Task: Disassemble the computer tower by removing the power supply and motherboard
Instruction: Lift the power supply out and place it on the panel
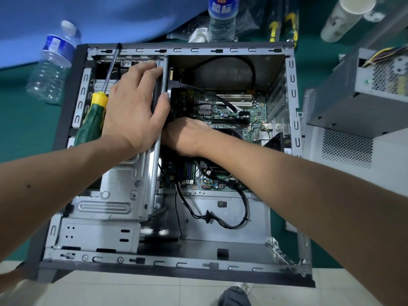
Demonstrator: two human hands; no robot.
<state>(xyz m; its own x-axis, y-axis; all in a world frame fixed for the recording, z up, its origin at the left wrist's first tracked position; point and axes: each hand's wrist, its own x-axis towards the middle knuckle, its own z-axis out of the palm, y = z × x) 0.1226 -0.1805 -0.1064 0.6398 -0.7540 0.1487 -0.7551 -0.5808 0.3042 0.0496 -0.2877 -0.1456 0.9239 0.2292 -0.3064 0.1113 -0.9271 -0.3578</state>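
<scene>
Computer tower (154, 265) lies open on table (26, 129); motherboard (229, 111) seated inside, cables attached; right hand (187, 138) reaches under crossbar (162, 102), fingers hidden, grip cannot tell; left hand (134, 107) wraps crossbar, screwdriver (92, 120) tucked at palm; power supply (362, 93) out, beside case at right; advice: brace frame, free connectors straight, avoid yanking wires.

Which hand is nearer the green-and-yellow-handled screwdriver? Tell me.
Left. The left hand lies right beside the green-and-yellow-handled screwdriver, seemingly touching its handle. The right hand is farther off, reaching down over the motherboard.
</scene>
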